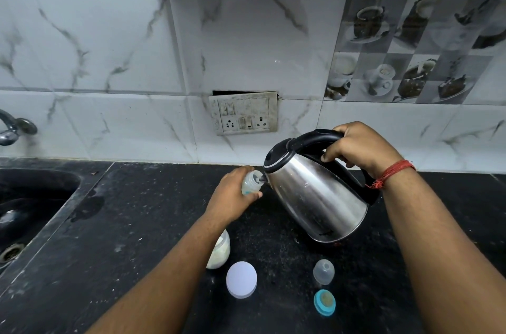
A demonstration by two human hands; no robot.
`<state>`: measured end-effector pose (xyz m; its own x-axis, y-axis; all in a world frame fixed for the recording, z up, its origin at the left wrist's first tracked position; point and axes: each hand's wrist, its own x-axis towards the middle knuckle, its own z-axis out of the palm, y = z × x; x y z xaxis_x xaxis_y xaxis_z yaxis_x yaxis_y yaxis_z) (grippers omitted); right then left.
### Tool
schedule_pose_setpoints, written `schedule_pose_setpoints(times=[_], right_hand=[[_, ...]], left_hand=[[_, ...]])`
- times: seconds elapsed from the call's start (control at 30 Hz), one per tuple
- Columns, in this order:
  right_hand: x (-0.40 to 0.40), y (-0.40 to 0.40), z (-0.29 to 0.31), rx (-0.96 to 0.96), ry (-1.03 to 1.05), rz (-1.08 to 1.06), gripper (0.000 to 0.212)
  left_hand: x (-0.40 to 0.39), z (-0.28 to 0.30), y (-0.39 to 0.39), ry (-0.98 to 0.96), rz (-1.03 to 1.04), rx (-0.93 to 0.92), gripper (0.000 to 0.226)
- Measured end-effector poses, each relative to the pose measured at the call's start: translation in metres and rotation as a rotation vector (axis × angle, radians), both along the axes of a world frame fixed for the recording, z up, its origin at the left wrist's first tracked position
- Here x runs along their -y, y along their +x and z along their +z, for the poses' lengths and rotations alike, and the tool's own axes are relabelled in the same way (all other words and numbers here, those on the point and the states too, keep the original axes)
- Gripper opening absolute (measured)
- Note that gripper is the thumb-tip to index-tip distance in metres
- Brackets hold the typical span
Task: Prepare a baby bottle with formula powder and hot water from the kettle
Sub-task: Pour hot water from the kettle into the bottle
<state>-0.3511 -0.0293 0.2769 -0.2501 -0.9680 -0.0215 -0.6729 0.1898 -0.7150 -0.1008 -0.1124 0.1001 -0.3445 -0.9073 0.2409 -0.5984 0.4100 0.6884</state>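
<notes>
Black stone counter [137,224], marble-tiled wall behind, is serving as the work surface.

Bottle [250,183]: uncapped, tilting toward the kettle, raised near the middle of the counter. Left hand [232,196] is gripping it, fingers curled round the body, probably to hold the narrow mouth steady under the spout.

Kettle [315,191]: steel, tipping leftward, spout touching or just over the bottle mouth. Right hand [358,150] is clenching the black handle, controlling the pour; whether water is flowing is too small to tell.

Jar [219,251]: holding pale powder, partly hidden by the left forearm, its lid [241,279] lying just beside it.

Clear cap [323,271] and teal ring [324,302]: lying near the front edge, apparently set aside, waiting for closing.

Sink [32,196]: sitting at far left, well apart.
</notes>
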Motion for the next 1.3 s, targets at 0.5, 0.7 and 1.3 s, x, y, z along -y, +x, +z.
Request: schedule_pose_setpoints(times=[0.5, 0.7, 1.3], right_hand=[[0.005, -0.003, -0.003, 0.002, 0.017, -0.005, 0.017], [0.007, -0.004, -0.003, -0.007, 0.026, 0.004, 0.016], [0.013, -0.016, -0.015, 0.129, -0.002, -0.019, 0.018]], left_hand=[[0.003, -0.007, -0.001, 0.007, -0.006, 0.008, 0.065], [0.003, -0.007, -0.003, 0.020, -0.013, 0.012, 0.067], [0.008, -0.007, -0.005, 0.062, -0.024, -0.073, 0.058]])
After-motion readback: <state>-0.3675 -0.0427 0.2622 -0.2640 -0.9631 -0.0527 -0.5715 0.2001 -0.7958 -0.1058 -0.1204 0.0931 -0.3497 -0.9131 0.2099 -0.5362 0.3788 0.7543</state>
